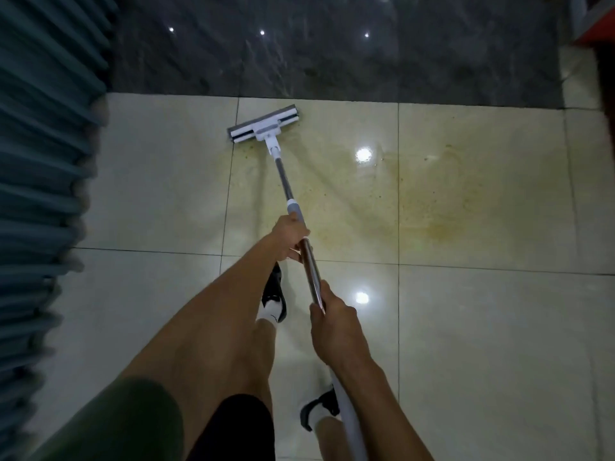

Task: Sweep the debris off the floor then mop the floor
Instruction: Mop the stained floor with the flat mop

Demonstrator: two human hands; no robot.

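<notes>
Left hand wrapped round the mop handle, farther down the shaft; right hand gripping the same handle, nearer the body. Hands apart, both clamped on it. Mop head flat on the tiled floor, well ahead of the left hand, just short of the dark wall. Yellowish smear on tiles right of the shaft. Ribbed teal surface far left.

We note the floor as glossy cream tile, mirroring lamp spots, with a dull yellowish smear. The mop head looks like white plastic; its pole is polished, shiny metal. Beyond lies glossy dark veined stone.
</notes>
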